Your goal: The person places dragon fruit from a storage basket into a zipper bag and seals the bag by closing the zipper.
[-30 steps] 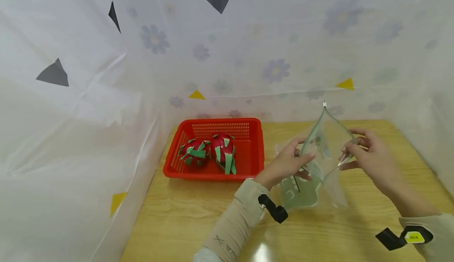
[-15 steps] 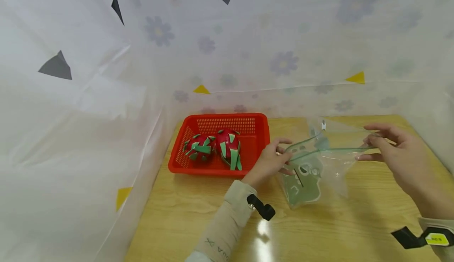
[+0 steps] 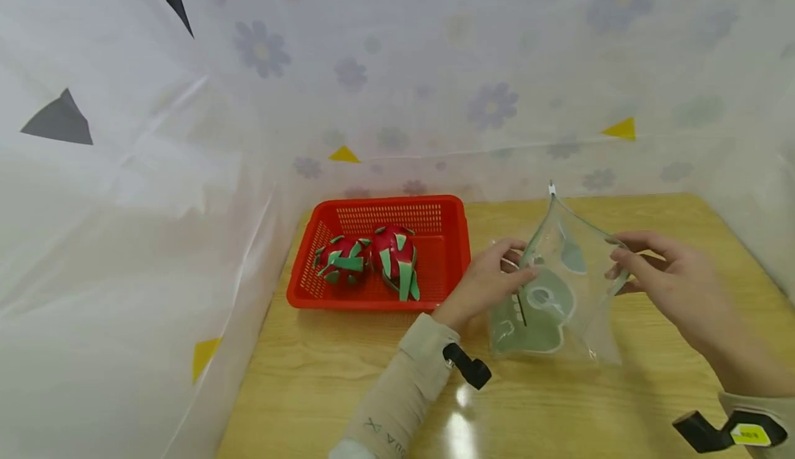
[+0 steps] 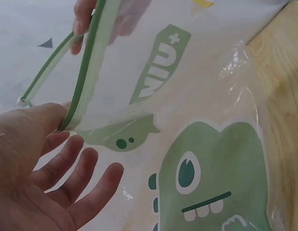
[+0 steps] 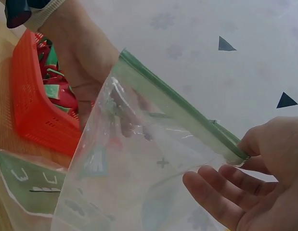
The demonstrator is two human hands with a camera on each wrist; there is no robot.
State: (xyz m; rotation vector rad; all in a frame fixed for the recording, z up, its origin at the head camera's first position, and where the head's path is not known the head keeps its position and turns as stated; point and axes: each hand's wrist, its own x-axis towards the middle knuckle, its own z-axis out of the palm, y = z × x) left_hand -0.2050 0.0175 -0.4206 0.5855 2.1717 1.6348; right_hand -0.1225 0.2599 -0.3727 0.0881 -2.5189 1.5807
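A clear zip bag (image 3: 539,314) with a green cartoon monster print stands partly upright over the table, its mouth spread into a diamond. The white zip slider (image 3: 552,188) is at the far corner of that mouth. My left hand (image 3: 487,279) pinches the left side of the green-edged rim between thumb and index finger; in the left wrist view the other fingers lie loosely beside the bag (image 4: 213,166). On the opposite side, my right hand (image 3: 671,283) pinches the rim, thumb on top in the right wrist view. Only transparent film and print show inside the bag.
Left of the bag, a red plastic basket (image 3: 366,304) holds two red-and-green dragon fruits, one round (image 3: 343,260) and one longer (image 3: 395,259). The wooden table (image 3: 335,362) meets a whitish flowered sheet (image 3: 435,65) at the back and sides.
My hands first drew apart, stretching the bag's mouth into a long narrow gap. Now they are closer together again and the mouth stands wide, with the slider raised.
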